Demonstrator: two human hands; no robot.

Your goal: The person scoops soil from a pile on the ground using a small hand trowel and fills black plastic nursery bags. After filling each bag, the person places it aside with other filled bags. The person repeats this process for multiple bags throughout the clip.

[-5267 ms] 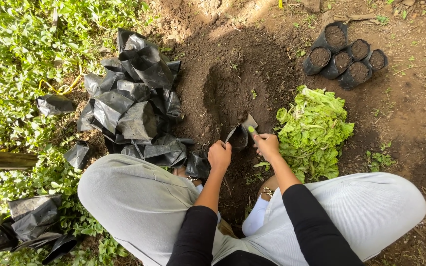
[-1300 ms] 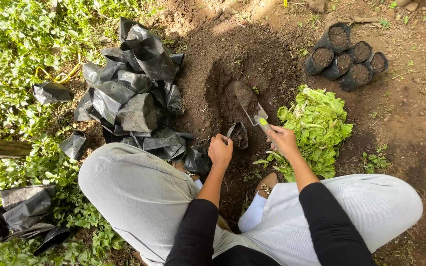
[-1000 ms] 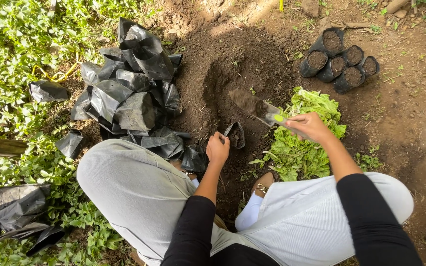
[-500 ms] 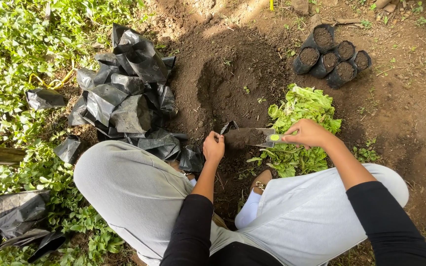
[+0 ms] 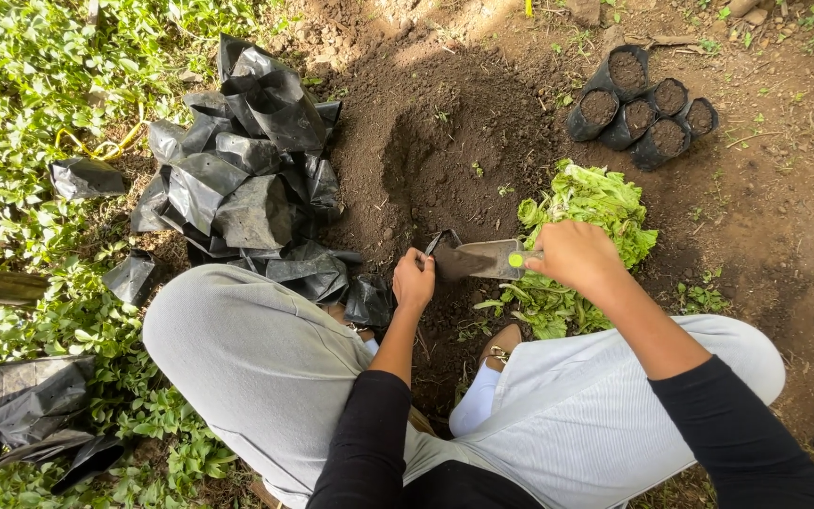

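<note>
My right hand grips a small trowel with a green-tipped handle, its metal blade lying level and pointing left over a small black plastic grow bag. My left hand pinches the rim of that bag, holding it upright on the dark soil. The blade hides most of the bag's mouth. A mound of loose dark soil with a scooped hollow lies just beyond both hands.
A heap of empty black grow bags sits left of the soil. Several soil-filled bags stand at the far right. A pile of green leafy seedlings lies under my right hand. Weedy ground cover spreads left, and my bent knees fill the foreground.
My right hand lifted a trowel load from the soil mound, swung it down and left, and now holds the blade level over the small bag. My left hand stayed on the bag.
</note>
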